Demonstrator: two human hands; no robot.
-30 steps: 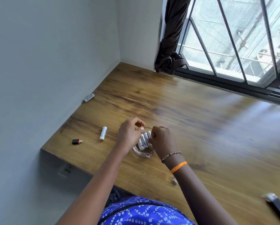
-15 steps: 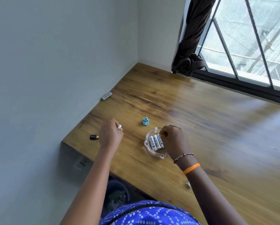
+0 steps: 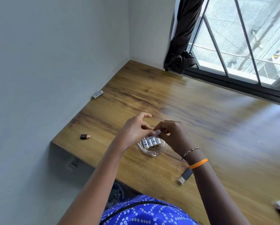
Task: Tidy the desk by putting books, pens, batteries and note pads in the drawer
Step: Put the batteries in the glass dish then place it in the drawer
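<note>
My right hand (image 3: 173,135) and left hand (image 3: 134,132) both pinched one white battery (image 3: 157,132) over the glass dish (image 3: 152,147). More batteries (image 3: 151,142) lay inside it, near the counter's (image 3: 217,127) front edge.

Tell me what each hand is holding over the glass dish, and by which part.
Both hands pinch one white battery: the left hand at its left end, the right hand at its right end.

Glossy wood-grain desk (image 3: 201,127), clear glass dish (image 3: 152,151)
</note>
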